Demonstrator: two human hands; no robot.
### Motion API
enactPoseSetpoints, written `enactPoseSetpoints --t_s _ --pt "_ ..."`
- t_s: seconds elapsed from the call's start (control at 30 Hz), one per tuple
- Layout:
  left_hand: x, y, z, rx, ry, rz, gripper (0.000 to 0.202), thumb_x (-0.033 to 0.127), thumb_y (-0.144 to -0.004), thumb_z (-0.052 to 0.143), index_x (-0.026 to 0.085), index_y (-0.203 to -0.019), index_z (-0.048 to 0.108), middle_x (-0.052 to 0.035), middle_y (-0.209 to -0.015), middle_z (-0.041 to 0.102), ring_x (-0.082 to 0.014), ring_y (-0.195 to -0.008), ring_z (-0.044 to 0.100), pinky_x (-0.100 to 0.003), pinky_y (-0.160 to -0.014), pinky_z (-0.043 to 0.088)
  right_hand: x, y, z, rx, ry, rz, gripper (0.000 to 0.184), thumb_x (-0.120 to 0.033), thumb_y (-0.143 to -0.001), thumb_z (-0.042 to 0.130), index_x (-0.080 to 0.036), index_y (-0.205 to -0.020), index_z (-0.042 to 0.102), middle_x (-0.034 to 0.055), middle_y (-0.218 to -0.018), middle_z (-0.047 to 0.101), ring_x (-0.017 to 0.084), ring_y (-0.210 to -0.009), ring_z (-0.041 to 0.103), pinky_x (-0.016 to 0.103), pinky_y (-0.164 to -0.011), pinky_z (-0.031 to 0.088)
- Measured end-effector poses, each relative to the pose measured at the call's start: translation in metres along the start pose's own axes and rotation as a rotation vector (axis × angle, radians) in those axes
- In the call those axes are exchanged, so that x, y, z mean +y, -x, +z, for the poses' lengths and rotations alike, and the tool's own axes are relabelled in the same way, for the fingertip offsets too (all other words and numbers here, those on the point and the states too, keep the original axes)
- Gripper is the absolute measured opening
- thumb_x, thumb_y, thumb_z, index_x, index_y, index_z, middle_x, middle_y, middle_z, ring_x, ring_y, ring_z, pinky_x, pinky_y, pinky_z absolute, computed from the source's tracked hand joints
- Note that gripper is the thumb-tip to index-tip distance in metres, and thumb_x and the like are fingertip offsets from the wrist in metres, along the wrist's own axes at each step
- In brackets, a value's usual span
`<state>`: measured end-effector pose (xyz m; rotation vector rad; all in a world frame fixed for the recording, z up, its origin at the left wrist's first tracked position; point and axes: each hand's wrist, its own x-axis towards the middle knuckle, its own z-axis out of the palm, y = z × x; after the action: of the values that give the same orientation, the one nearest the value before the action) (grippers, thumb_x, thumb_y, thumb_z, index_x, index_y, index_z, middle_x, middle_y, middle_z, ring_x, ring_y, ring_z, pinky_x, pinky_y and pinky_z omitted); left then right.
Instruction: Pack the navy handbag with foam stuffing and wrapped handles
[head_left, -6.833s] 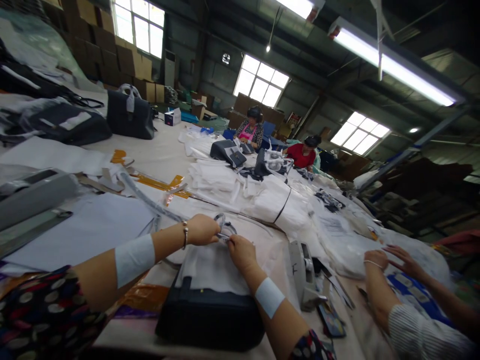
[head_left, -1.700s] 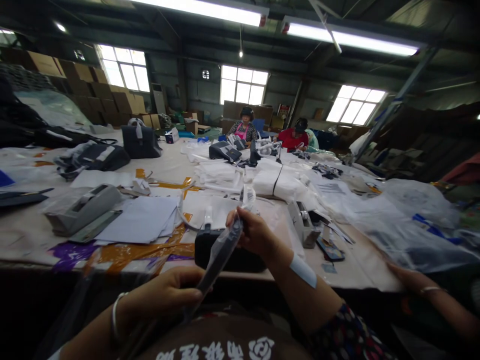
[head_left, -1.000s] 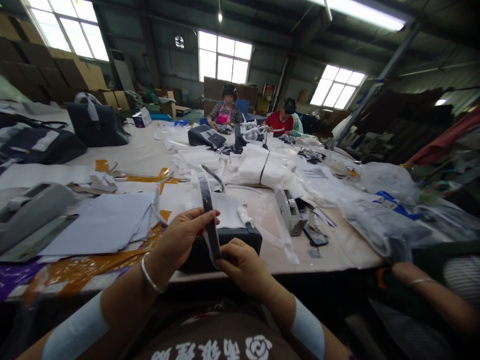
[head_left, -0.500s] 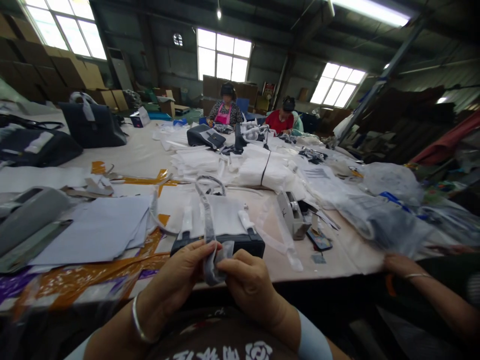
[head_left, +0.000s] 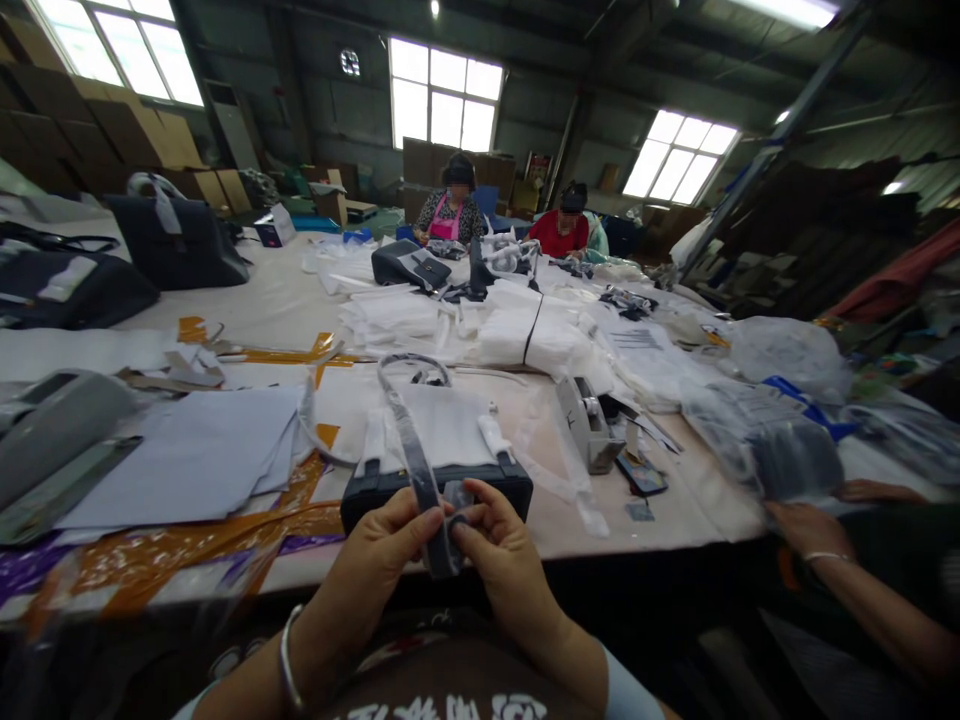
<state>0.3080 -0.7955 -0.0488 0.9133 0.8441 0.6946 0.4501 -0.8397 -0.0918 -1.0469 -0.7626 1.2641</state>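
I am recording the left hand (head_left: 382,552) and right hand (head_left: 510,568) meeting at the lower end of a dark handbag strap (head_left: 409,443), their fingers (head_left: 433,518) curled and pinching it, its long axis running away from me, leaning leftward over a black handbag (head_left: 375,510).

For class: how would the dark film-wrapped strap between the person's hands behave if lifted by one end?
The dark strap is probably springy rather than floppy: it arcs up from the left hand and right hand instead of drooping. It is likely light, as both hands merely pinch it. Its glossy film may feel slippery.
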Motion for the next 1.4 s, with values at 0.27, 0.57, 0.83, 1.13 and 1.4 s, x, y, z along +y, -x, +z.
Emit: enactPoseSetpoints --t_s 0.27,0.57,0.83,1.13,1.4 --pt "0.000 0.002 0.005 -0.120 0.007 -0.046 0.033 0.036 -0.078 0.067 0.017 -0.105 0.070 -0.0079 -0.095 0.070 -0.0200 -0.086 0.063 -0.028 -0.079 0.048 0.000 0.000 0.004 0.098 -0.041 -0.078 0.050 -0.031 -0.067 0.075 -0.025 -0.107 0.046 -0.0042 -0.078 0.050 0.009 -0.063 0.052 0.019 -0.055 0.045" --pt "0.002 0.003 0.002 -0.083 -0.163 0.058 0.026 0.038 -0.081 0.062 0.015 -0.091 0.068 -0.0056 -0.090 0.066 -0.0173 -0.084 0.057 -0.025 -0.077 0.045 -0.002 0.009 -0.001 -0.023 0.050 0.079 0.023 -0.031 -0.072 0.072 -0.015 -0.079 0.057 -0.0011 -0.072 0.059 0.009 -0.064 0.052 0.022 -0.062 0.043" --pt "0.016 0.012 0.001 0.091 -0.471 0.219 0.030 0.046 -0.088 0.047 0.019 -0.079 0.058 -0.0015 -0.077 0.058 -0.0142 -0.069 0.050 -0.022 -0.066 0.041 -0.021 0.000 -0.005 -0.136 0.808 -0.665 0.013 -0.012 -0.082 0.055 -0.020 -0.087 0.065 0.0026 -0.080 0.063 0.013 -0.072 0.057 0.025 -0.065 0.045" --pt "0.025 0.030 -0.016 0.147 -0.858 0.496 0.034 0.034 -0.091 0.041 0.021 -0.062 0.053 -0.0026 -0.075 0.056 -0.0170 -0.077 0.052 -0.022 -0.076 0.040 -0.044 -0.011 0.006 -0.377 1.302 -1.193 0.019 -0.013 -0.087 0.048 -0.021 -0.100 0.061 0.0030 -0.081 0.063 0.012 -0.067 0.054 0.027 -0.061 0.040" --pt "0.033 0.050 -0.019 0.115 -0.989 0.540 0.026 0.029 -0.089 0.046 0.023 -0.070 0.062 -0.0035 -0.086 0.062 -0.0187 -0.089 0.054 -0.022 -0.086 0.037 -0.037 -0.009 0.017 -0.410 1.155 -1.219 0.014 -0.014 -0.087 0.048 -0.020 -0.090 0.060 0.0032 -0.080 0.061 0.013 -0.069 0.055 0.027 -0.063 0.044"
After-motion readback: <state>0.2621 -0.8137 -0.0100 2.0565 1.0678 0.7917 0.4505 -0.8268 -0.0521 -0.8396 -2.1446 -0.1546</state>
